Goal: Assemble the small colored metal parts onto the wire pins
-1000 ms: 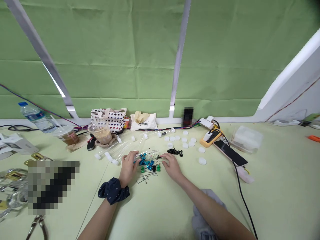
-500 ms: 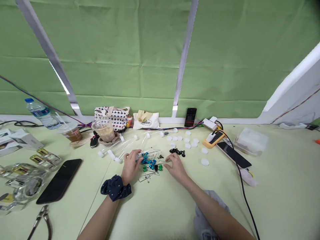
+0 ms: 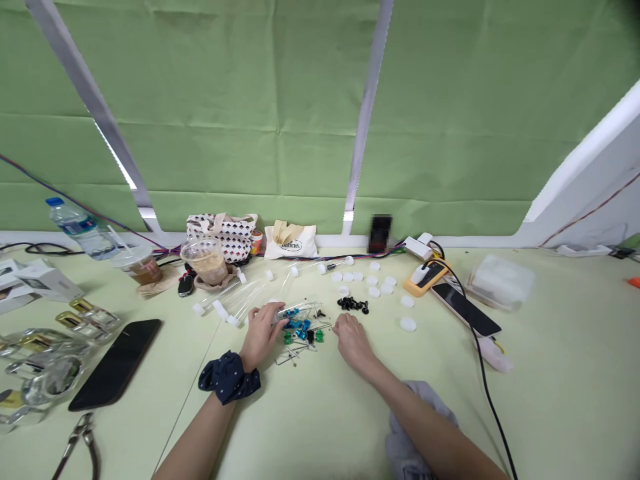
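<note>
My left hand (image 3: 261,333) is closed round one end of a clear plastic tube (image 3: 295,311) that lies over the left part of a small pile. Blue metallic pieces (image 3: 301,326), green pieces (image 3: 319,336) and thin metal pins (image 3: 289,355) make up the pile. Some blue shows in or behind the tube; I cannot tell which. My right hand (image 3: 354,343) rests just right of the pile, fingers curled together. Whatever they may pinch is hidden. Beyond it lies a cluster of small black pieces (image 3: 353,305).
White round caps (image 3: 387,289) are scattered behind my right hand. Capped clear tubes (image 3: 245,303) lie behind my left. A drink cup (image 3: 207,260), a phone (image 3: 117,363), pliers (image 3: 80,433) and glass bottles (image 3: 93,317) stand left; a black cable (image 3: 484,373) runs at right.
My right hand has drawn back slightly from the pile and its fingers have curled in. My left hand stays nearly in place. The whole view has shifted a little.
</note>
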A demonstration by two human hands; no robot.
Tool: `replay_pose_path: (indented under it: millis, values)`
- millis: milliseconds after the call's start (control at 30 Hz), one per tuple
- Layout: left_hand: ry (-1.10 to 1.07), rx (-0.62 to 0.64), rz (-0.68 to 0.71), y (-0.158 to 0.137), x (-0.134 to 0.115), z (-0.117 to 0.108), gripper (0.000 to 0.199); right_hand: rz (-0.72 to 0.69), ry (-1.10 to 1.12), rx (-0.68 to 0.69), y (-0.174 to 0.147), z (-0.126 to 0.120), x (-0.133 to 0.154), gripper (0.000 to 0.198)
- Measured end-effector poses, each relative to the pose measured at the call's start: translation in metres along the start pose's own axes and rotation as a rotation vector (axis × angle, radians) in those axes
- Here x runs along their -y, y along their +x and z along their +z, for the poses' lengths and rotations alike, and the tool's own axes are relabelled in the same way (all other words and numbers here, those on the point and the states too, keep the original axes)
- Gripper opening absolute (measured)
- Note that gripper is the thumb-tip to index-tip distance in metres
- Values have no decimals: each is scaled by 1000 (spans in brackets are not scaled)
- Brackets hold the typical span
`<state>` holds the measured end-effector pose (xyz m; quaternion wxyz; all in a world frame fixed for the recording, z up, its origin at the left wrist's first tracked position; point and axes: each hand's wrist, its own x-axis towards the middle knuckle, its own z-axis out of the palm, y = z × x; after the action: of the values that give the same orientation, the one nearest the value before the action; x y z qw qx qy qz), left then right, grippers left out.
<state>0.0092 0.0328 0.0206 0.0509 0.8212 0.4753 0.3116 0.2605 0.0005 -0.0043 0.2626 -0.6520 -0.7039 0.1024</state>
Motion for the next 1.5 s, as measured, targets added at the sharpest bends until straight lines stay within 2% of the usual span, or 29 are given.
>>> replay_pose_path:
  millis: [200, 300, 500, 667, 833, 900, 1000, 1067, 1133, 1233, 1333, 1400, 1500]
  values:
    - [6, 55, 86, 0, -7, -4, 32, 38, 529, -328, 7, -19, 9, 19]
    - [1, 61, 114, -1, -9, -5, 31, 111, 755, -396, 8, -22, 8, 19]
    - [-14, 46, 130, -2, -11, -5, 32, 208, 1017, -402, 8, -22, 12, 27]
    - [-35, 24, 134, -3, -12, -1, 32, 187, 1074, -366, 7, -23, 18, 28]
    - [-34, -30, 101, -3, -9, -1, 31, 214, 1086, -464, 7, -22, 14, 25]
    - [-29, -41, 101, -2, -10, -2, 31, 202, 1106, -435, 7, -20, 13, 24]
    - [-28, -30, 122, -2, -11, -2, 31, 149, 1134, -316, 7, -17, 17, 23]
    - [-32, -19, 133, -3, -12, -1, 31, 88, 1083, -248, 6, -15, 19, 23]
    - [-34, -17, 130, -3, -12, 0, 31, 36, 968, -240, 6, -15, 19, 27]
    - [-33, -40, 105, -3, -9, 2, 32, 42, 734, -362, 10, -21, 10, 34]
    - [-28, -76, 80, -2, -6, 2, 32, 88, 375, -479, 17, -32, -8, 30]
    - [-18, -93, 65, -2, -5, 1, 32, 133, 60, -418, 21, -42, -21, 26]
    - [-3, -116, 47, -2, -3, 2, 32, 245, -288, -241, 22, -56, -42, 21]
